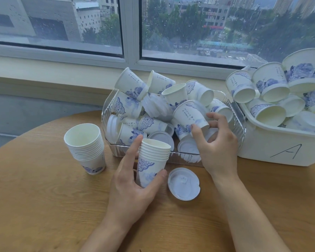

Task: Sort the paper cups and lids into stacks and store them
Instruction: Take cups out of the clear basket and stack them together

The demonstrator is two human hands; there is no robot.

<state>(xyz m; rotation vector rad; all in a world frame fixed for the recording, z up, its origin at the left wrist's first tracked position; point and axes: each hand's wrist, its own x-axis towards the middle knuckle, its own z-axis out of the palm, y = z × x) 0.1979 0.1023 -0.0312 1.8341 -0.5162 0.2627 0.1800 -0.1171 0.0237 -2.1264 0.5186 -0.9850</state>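
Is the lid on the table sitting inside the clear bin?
No, the lid lies on the table in front of the clear bin, beside the stack in the left hand.
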